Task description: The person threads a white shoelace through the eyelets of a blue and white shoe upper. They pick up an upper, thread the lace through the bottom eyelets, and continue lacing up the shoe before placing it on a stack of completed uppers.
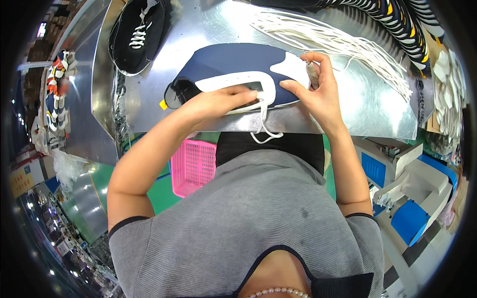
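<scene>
A navy blue shoe upper (223, 60) with white panels lies sideways on the metal table in front of me. Its dark collar with a yellow tab is at the left, and a white patch is at the right end. My left hand (216, 103) reaches over the white eyelet panel, fingertips closed at a white shoelace (263, 119). The lace's loose end hangs over the table's front edge. At the right end, my right hand (323, 97) grips the upper, thumb on the white patch and fingers around the far side.
A bundle of white laces (343, 42) lies at the back right, by a row of dark uppers (392, 25). A black upper with white lacing (136, 42) is at the back left. Below the metal table (377, 116) are a pink basket (194, 169) and a grey-and-blue machine (412, 184).
</scene>
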### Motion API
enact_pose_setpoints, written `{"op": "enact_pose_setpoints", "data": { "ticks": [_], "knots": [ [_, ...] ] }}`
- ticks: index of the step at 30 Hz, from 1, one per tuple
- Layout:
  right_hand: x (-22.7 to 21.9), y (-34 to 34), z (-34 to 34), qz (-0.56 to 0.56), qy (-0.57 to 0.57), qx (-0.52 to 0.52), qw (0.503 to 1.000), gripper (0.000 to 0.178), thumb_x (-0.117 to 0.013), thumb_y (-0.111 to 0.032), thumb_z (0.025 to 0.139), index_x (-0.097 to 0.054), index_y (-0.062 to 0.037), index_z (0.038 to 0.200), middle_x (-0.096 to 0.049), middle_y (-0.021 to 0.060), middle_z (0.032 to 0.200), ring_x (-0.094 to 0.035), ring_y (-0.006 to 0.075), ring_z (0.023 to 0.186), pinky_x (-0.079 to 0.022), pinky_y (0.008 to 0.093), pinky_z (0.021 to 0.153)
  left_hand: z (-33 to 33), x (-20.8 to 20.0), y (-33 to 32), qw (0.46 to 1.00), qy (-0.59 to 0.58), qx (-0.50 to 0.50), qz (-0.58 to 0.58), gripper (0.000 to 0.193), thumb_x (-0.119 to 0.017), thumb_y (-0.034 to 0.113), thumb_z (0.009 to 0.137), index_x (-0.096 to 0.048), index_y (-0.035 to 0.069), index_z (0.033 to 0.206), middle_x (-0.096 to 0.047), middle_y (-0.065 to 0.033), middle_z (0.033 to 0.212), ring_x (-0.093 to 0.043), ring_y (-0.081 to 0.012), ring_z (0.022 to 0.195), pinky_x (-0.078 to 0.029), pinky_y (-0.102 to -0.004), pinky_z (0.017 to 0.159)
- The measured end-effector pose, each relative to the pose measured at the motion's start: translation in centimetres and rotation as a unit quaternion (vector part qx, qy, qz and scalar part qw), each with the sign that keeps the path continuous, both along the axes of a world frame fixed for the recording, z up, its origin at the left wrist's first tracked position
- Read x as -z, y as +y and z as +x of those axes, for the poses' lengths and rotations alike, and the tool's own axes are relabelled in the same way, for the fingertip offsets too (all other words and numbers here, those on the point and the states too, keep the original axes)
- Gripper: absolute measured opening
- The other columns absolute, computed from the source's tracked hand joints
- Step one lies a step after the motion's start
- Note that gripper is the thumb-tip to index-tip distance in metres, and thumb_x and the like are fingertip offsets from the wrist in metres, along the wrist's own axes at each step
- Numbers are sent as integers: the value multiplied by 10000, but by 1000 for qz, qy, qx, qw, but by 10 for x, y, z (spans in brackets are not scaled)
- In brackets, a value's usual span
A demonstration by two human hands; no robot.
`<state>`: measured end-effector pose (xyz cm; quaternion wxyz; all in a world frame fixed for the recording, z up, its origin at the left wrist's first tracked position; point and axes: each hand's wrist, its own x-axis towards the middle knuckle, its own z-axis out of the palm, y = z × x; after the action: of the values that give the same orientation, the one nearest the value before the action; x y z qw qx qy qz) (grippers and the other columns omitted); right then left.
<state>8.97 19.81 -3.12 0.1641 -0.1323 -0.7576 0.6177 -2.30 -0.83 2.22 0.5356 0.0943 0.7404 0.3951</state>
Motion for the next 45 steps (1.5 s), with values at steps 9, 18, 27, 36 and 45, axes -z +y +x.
{"op": "enact_pose_setpoints", "data": {
  "ticks": [9, 18, 27, 36, 45],
  "knots": [
    [14, -1, 4, -64, -65, 49, 995, 526, -843, -174, 788, -510, -38, 1172, -678, 133, 1010, -674, 169, 879, -543, 279, 739, -13, 49, 4, 974, 213, 61, 52, 129, -700, 165, 895, -727, 56, 957, -713, -52, 863, -653, -185, 806, -503, -314, 778],
    [6, 7, 3, -151, -147, 18, 977, 480, -815, -203, 833, -497, -17, 1141, -670, 130, 970, -654, 148, 840, -538, 269, 715, -23, 41, 4, 961, 256, 52, 90, 151, -725, 122, 877, -741, 5, 971, -747, -79, 908, -672, -127, 826, -523, -292, 809],
    [14, 15, 12, -174, -92, 22, 980, 481, -811, -194, 841, -497, -14, 1157, -674, 115, 979, -655, 141, 841, -537, 261, 714, -32, 5, -29, 690, 705, 162, 21, 78, -645, 26, 867, -614, 16, 937, -645, -160, 920, -621, -374, 866, -489, -441, 766],
    [23, 38, 24, -187, -98, 19, 977, 465, -790, -175, 860, -510, -17, 1196, -687, 138, 1029, -671, 176, 895, -543, 310, 777, -125, -23, -209, 549, 796, 43, -252, 87, -607, 30, 895, -638, 18, 975, -649, -148, 936, -605, -355, 929, -479, -445, 828],
    [1, 47, 10, 307, -15, 124, 943, 294, -753, -282, 856, -715, -59, 1044, -661, 70, 888, -652, 203, 773, -504, 296, 743, -28, -77, 10, 729, 614, 182, 243, 48, -692, 56, 862, -675, 13, 877, -583, -202, 1353, -572, -296, 1191, -454, -370, 936]
  ]
}}
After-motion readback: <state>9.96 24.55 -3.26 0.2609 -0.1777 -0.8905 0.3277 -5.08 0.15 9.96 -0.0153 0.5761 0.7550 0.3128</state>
